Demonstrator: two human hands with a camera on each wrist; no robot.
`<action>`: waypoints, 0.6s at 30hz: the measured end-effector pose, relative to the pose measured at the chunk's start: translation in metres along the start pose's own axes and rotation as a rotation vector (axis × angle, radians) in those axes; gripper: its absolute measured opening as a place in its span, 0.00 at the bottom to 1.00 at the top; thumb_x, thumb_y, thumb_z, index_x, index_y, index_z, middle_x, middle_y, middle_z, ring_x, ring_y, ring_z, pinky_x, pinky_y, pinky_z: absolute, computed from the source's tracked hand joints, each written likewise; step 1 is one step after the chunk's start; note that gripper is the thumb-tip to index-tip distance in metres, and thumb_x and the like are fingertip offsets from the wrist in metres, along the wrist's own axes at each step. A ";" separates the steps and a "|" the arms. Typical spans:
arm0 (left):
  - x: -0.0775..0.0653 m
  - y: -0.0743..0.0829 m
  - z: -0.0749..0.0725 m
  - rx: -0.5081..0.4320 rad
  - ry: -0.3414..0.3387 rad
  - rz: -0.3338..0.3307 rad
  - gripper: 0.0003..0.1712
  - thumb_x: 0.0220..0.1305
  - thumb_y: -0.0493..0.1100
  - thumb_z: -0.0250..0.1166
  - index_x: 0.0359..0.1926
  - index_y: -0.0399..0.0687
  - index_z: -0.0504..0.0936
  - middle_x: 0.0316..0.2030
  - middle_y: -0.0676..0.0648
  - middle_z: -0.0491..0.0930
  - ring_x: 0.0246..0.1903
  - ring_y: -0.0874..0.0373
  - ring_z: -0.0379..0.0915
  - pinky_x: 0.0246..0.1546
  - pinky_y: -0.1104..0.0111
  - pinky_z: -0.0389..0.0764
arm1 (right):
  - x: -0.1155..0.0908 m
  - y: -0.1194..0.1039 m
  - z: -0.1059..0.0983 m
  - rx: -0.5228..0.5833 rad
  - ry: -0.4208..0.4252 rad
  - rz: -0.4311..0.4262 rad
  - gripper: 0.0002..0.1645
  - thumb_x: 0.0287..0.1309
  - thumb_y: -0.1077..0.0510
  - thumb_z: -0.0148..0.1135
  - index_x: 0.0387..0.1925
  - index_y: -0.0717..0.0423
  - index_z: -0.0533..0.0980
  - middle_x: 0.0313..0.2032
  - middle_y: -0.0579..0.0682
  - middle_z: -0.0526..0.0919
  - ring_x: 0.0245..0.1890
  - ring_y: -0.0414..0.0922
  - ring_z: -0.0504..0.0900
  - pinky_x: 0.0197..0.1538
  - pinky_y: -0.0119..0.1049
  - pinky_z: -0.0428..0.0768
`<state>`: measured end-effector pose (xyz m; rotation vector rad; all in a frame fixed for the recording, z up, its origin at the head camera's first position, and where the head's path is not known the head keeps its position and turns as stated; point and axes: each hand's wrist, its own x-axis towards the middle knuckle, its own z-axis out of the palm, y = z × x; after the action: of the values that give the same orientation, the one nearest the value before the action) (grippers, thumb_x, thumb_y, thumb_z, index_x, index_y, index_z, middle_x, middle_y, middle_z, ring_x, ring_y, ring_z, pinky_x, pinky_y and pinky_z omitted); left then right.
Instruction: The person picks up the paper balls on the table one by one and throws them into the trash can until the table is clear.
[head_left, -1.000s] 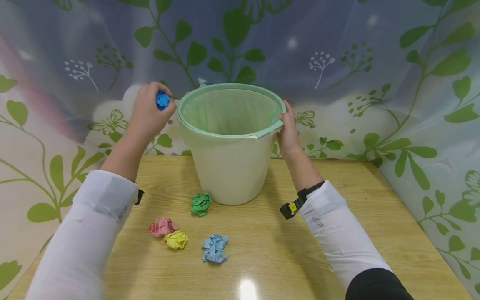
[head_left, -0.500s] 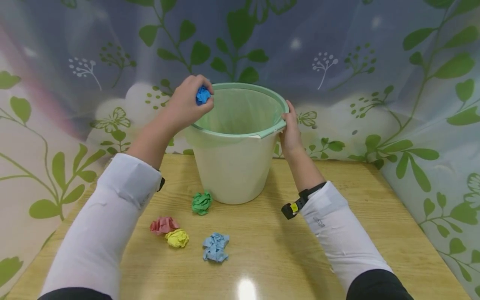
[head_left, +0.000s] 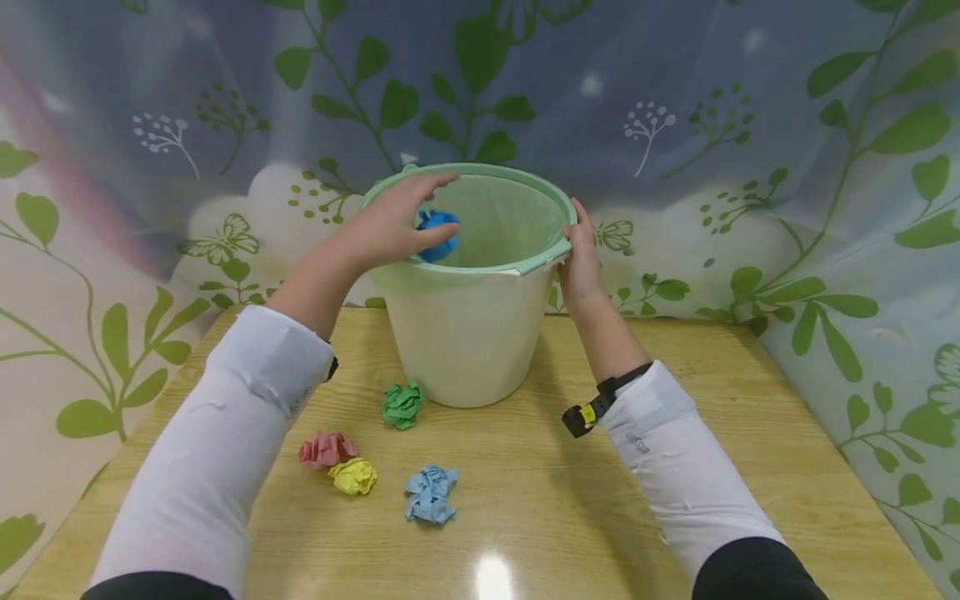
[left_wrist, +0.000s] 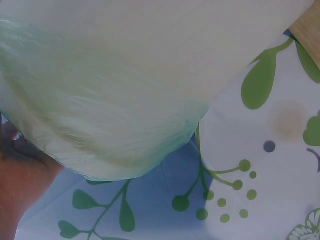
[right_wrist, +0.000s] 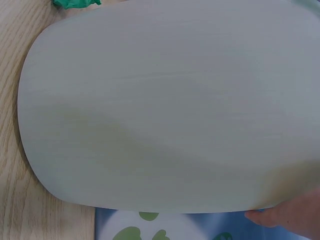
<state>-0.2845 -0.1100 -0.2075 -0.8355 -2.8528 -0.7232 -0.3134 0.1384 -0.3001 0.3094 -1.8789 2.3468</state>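
A cream wastebasket (head_left: pixel 465 342) with a pale green rim and a thin liner stands upright on the table. My left hand (head_left: pixel 386 221) is over the left side of its mouth, fingers spread and thumb apart. Just past the thumb, a crumpled blue paper ball (head_left: pixel 441 247) shows against the mouth, partly hidden by the thumb; it looks loose from the fingers. At the right side, my right hand (head_left: pixel 581 262) grips the wastebasket by its rim. The left wrist view shows the hand (left_wrist: pixel 30 180) beside the liner's folded edge; in the right wrist view the wall fills most of the frame.
On the wooden table (head_left: pixel 675 467) lie a green paper ball (head_left: pixel 402 405) by the wastebasket's base, a pink one (head_left: pixel 327 450) touching a yellow one (head_left: pixel 353 477), and a light blue one (head_left: pixel 431 494). A leaf-printed curtain (head_left: pixel 675 100) hangs behind and at the sides.
My left hand has moved right from beside the wastebasket to over its mouth. Its fingers have spread, and the blue paper ball has dropped lower. The right hand has kept its grip.
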 end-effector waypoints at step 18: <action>-0.019 -0.003 0.001 0.002 0.179 -0.138 0.50 0.68 0.64 0.52 0.75 0.67 0.27 0.75 0.52 0.18 0.74 0.48 0.15 0.73 0.46 0.29 | -0.001 -0.001 0.000 -0.002 0.009 0.001 0.42 0.59 0.56 0.35 0.76 0.49 0.42 0.75 0.48 0.47 0.73 0.44 0.50 0.74 0.49 0.47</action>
<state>-0.2701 -0.1213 -0.2139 -0.5460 -2.7689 -0.7682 -0.3126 0.1390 -0.2998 0.2972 -1.8786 2.3427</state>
